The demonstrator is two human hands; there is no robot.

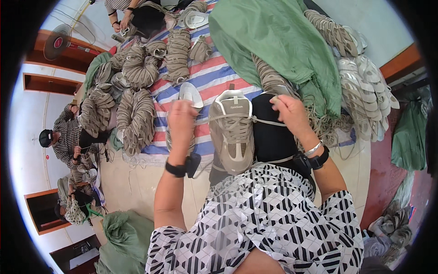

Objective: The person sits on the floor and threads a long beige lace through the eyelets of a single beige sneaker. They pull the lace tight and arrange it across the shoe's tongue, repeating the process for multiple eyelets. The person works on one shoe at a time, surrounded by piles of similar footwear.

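A grey-beige sneaker upper [232, 137] with a white-edged collar rests across my lap, toe toward me. A pale shoelace [269, 121] stretches sideways over it, with a small knot at the upper's right edge. My right hand [292, 114] is closed on the lace's right end, fingers pinched together. On the other side my left hand [181, 119], blurred by motion, is closed where the lace's left end reaches it. Beneath and beyond my left hand lies another shoe upper [191, 95] with a white inner part.
Bundles of stacked uppers [137, 121] lie on a striped sheet [210, 75]. A large green sack [260, 36] covers more uppers ahead. Stacked uppers [365, 96] stand at right. Co-workers [64, 132] sit at left and far ahead. A fan [58, 43] is far left.
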